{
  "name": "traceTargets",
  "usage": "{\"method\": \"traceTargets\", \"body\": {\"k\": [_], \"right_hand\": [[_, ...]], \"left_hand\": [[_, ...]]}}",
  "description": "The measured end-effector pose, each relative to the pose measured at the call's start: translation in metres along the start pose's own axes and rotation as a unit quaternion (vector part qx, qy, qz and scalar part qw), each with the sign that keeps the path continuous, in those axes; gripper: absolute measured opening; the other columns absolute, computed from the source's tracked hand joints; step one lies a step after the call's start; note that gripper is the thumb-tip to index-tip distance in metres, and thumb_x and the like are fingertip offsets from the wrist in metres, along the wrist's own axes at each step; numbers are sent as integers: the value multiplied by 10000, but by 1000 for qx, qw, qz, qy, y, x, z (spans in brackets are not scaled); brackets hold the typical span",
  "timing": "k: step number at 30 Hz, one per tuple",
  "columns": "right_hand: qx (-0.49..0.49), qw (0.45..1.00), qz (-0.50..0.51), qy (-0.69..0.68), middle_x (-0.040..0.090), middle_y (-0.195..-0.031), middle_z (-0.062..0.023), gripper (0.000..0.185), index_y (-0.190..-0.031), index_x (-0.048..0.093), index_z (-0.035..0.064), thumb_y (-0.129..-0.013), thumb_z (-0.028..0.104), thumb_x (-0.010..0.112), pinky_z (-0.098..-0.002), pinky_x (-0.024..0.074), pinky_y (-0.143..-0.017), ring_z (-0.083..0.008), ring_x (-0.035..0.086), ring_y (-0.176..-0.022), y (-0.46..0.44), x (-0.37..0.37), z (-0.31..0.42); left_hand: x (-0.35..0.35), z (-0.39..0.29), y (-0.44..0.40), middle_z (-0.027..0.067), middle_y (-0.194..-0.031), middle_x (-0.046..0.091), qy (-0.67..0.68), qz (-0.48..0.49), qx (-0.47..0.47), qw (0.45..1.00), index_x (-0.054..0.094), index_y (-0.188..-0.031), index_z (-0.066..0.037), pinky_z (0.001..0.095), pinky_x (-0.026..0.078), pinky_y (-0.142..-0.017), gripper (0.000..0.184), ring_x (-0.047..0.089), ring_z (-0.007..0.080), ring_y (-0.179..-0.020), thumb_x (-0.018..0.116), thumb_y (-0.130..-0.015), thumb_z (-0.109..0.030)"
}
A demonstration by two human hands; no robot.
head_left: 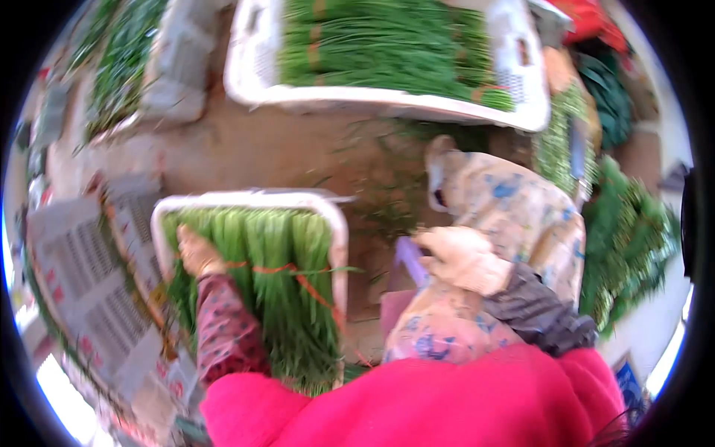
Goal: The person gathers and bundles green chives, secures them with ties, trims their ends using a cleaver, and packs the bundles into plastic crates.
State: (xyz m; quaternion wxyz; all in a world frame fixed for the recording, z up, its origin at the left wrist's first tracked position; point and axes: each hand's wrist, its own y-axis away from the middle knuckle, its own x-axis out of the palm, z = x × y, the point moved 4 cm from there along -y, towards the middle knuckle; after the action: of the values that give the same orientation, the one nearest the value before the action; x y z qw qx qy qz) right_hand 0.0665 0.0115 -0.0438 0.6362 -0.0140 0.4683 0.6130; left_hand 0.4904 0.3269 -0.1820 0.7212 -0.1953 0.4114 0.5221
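- Head view: your left hand (199, 253), grip loosely open, meets green bundles (268, 238) inside the near basket (340, 246), by its left rim.
- Your right hand (465, 261) curls; its hold cannot be told.
- Bare floor (261, 153) separates near and far baskets (387, 97).

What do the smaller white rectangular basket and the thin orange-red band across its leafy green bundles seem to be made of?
The smaller white rectangular basket looks like rigid moulded plastic: a smooth, rounded, pale rim, probably slightly glossy, though blur softens it. The thin orange-red band could be plastic strapping or flat cord; it lies narrow and brightly coloured over the leafy green bundles, which look like fresh plant stalks.
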Motion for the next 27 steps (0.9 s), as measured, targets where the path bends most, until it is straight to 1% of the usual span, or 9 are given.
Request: {"method": "traceTargets", "body": {"k": [3, 5, 6, 7, 10, 12, 18, 22, 27], "right_hand": [[-20, 998, -27, -43, 655, -853, -177, 326, -1069, 610, 50, -837, 278, 622, -487, 515, -696, -367, 652, -817, 0, 1, -8], [23, 999, 16, -47, 662, -809, -182, 319, -1043, 622, 57, -821, 286, 631, -500, 520, -661, -377, 661, -778, 2, -6, -16], [9, 999, -11, -31, 661, -895, -154, 423, -1194, 578, 76, -843, 305, 644, -473, 522, -703, -362, 653, -817, 6, 1, -19], [6, 1000, -14, -19, 667, -894, -150, 423, -1201, 589, 86, -848, 312, 647, -469, 526, -699, -355, 660, -817, 7, 1, -20], [46, 997, 7, -64, 665, -773, -140, 324, -1088, 629, 82, -830, 275, 656, -476, 527, -664, -358, 668, -740, 12, -11, -15], [58, 998, 20, -23, 670, -804, -145, 301, -1067, 631, 87, -831, 274, 643, -471, 528, -664, -347, 671, -768, 17, -9, -20], [-47, 983, -170, -47, 670, -964, -125, 321, -1104, 632, 107, -815, 248, 640, -443, 519, -730, -347, 651, -870, 48, -11, -30], [-121, 921, -361, -83, 661, -992, -115, 354, -1127, 620, 81, -797, 207, 629, -445, 509, -754, -350, 638, -897, 79, -13, -49], [-5, 938, -342, -52, 629, -1005, -103, 349, -1061, 609, 85, -727, 186, 620, -418, 500, -756, -312, 619, -912, 140, -35, -86]], "left_hand": [[5, 2, -3, 140, -1477, 412, -167, 6, 85, 982, 382, -1426, 13, 322, 321, -1118, 450, 402, 256, -1359, 335, -998, -116], [-9, -13, -7, 140, -1474, 413, -61, -53, 54, 995, 384, -1425, 10, 333, 320, -1117, 458, 400, 261, -1358, 350, -990, -127], [-13, -18, -6, 141, -1473, 413, -6, -80, 41, 996, 385, -1425, 8, 338, 319, -1117, 462, 400, 264, -1357, 357, -986, -133], [-18, -22, -5, 141, -1472, 414, 37, -96, 36, 994, 386, -1425, 6, 343, 318, -1117, 466, 399, 266, -1356, 364, -982, -138], [-37, -35, 3, 142, -1468, 415, 109, -139, 44, 983, 390, -1424, 0, 359, 316, -1116, 480, 398, 274, -1354, 385, -970, -155], [-52, -51, 3, 143, -1466, 416, 129, -161, 66, 976, 392, -1423, -3, 370, 314, -1116, 489, 396, 279, -1352, 400, -962, -165], [-113, -120, 7, 145, -1459, 418, 153, -223, 166, 948, 399, -1421, -14, 402, 309, -1115, 520, 393, 295, -1347, 443, -937, -198], [-144, -152, 14, 146, -1454, 420, 135, -244, 215, 936, 404, -1420, -22, 423, 306, -1114, 541, 390, 306, -1344, 472, -921, -220], [-179, -179, 25, 148, -1448, 422, 107, -251, 255, 928, 410, -1419, -31, 449, 302, -1113, 569, 387, 319, -1340, 508, -901, -247]]}}
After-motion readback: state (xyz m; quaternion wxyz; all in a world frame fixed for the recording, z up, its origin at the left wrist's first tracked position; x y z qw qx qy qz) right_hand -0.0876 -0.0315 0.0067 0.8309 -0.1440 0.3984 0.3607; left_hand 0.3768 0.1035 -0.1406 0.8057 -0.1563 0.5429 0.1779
